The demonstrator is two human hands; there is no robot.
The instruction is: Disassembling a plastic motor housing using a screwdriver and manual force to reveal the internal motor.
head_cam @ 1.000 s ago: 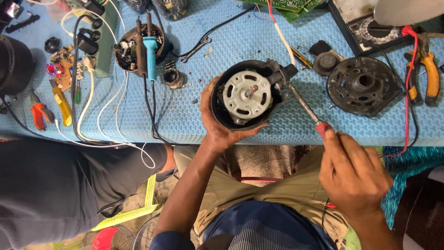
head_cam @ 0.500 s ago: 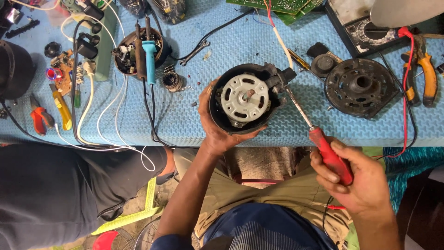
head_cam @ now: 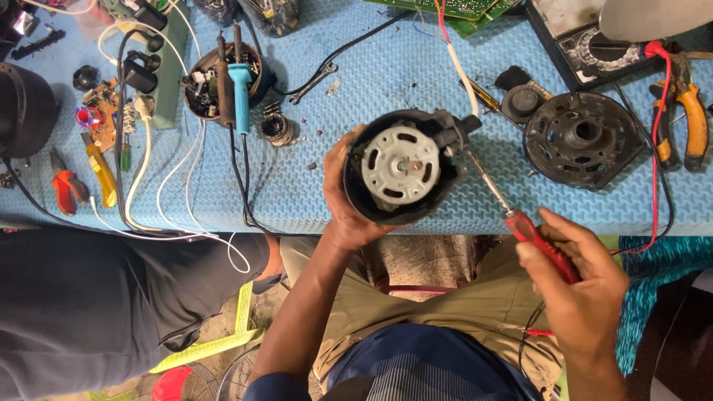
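Two hands are at work: the left hand (head_cam: 349,212) and the right hand (head_cam: 575,278). One motor (head_cam: 401,167) sits in the left. One red-handled screwdriver (head_cam: 520,223) is in the right. One blue bench (head_cam: 356,82) carries the rest. One black motor cover (head_cam: 583,137) lies to the right. One meter (head_cam: 583,41) is at the top edge, with one red lead (head_cam: 657,148). One pair of orange pliers (head_cam: 687,111) lies at the far right. One round cup (head_cam: 223,82) holds two soldering irons (head_cam: 239,93). One spanner (head_cam: 312,83) lies near it. Two green circuit boards (head_cam: 460,11) overlap at the top. One red cutter (head_cam: 67,186) lies at the left.
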